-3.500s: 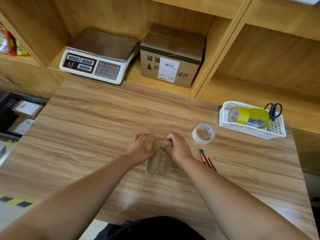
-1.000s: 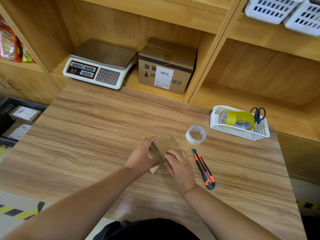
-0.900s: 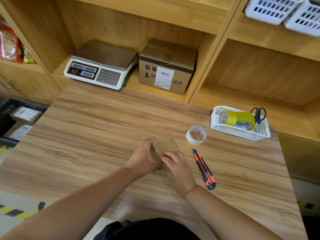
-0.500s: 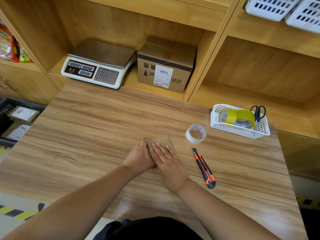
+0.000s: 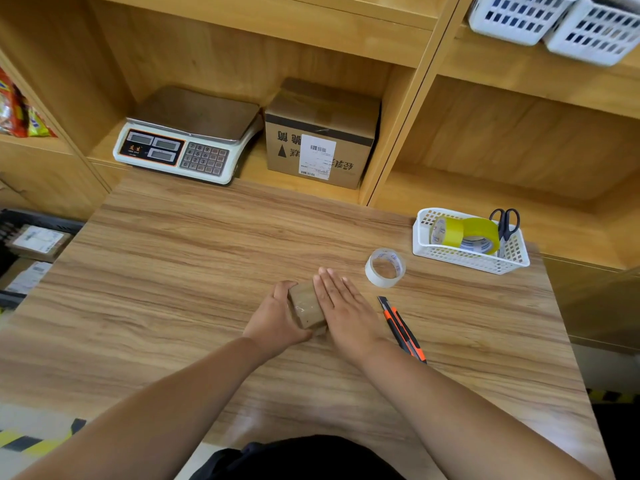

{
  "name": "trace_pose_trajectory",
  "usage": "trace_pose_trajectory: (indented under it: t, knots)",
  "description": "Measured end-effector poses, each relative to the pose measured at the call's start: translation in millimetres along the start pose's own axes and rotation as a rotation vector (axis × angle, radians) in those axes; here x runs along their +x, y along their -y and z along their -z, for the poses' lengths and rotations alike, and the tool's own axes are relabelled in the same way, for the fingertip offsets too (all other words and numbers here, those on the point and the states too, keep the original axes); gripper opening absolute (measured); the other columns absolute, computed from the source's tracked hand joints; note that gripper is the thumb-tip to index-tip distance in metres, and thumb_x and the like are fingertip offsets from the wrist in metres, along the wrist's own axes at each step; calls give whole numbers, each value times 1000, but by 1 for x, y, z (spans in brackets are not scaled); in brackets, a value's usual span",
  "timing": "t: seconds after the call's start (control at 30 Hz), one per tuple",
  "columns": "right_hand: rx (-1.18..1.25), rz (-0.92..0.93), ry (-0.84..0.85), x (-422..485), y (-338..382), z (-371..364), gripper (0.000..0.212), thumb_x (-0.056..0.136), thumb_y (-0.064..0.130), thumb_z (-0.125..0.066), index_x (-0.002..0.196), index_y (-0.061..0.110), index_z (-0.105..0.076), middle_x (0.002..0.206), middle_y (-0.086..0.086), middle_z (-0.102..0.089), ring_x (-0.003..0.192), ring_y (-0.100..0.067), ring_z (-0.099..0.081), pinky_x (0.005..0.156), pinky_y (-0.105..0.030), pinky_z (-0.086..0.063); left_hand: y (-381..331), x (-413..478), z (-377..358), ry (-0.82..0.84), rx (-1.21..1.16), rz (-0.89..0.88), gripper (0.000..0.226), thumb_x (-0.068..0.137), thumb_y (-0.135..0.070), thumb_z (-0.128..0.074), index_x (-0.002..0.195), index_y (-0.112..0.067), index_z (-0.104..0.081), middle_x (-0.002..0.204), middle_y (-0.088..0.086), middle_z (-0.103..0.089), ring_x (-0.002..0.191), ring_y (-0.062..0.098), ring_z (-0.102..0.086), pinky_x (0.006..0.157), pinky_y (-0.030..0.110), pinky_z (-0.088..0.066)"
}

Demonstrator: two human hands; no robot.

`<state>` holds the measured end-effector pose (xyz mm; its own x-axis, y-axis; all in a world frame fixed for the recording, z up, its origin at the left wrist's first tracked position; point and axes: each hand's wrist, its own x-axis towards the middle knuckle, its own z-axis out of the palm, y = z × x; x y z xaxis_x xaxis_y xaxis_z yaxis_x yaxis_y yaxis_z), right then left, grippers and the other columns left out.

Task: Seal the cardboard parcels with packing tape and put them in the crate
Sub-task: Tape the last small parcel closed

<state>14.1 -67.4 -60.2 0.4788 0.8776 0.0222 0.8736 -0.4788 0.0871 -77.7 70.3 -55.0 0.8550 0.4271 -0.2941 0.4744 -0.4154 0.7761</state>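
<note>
**Pressing the tape down on a small parcel**

Wooden table point(image 5: 173, 271) carries the work. Left hand point(image 5: 273, 322) cups the parcel point(image 5: 304, 308) to brace it. Right hand point(image 5: 341, 306) lies flat, fingers together, against its right side, likely smoothing tape. Tape roll point(image 5: 385, 267) and knife point(image 5: 401, 329) wait just right; crate point(image 5: 20, 220) sits far left.

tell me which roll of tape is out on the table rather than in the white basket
The clear roll of packing tape, lying flat on the wooden table. The yellow rolls sit in the white plastic basket.
</note>
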Motion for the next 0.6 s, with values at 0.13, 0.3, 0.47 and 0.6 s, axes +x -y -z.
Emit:
trace_pose_trajectory:
  t: [0.13,0.3,0.47,0.6]
  knots:
    - [6,-31,-32,-6,2,-3,64,78,14,-30,139,-1,-42,146,-16,-41,134,-26,-42,108,-42,-36,2,1,-1,9,-12,9,90,56,-28,-85,132,-22,-35,119,-6,-45,112,13,-48,94,30,-45]
    - [52,-59,-52,-13,3,-7,63,78,12,-32,140,-1,-29,146,-17,-41,134,-27,-42,106,-41,-40,1,-2,-1,24,-8,-5,91,60,-28,-84,135,-24,-33,119,-9,-43,111,11,-47,93,27,-45]
    - [117,-56,-27,-14,5,-5,81,66,6,-62,139,0,-29,145,-18,-42,133,-28,-43,104,-39,-42,2,-2,-2,56,-92,-4,81,71,-34,-79,136,-25,-32,123,-10,-42,114,8,-44,93,24,-41]
    - [119,-64,11,-14,4,-5,99,59,14,-83,141,0,-28,146,-18,-41,134,-29,-41,106,-40,-40,2,5,-2,-3,-161,11,41,88,-33,-64,122,-23,-44,111,-4,-56,101,14,-57,81,29,-49]
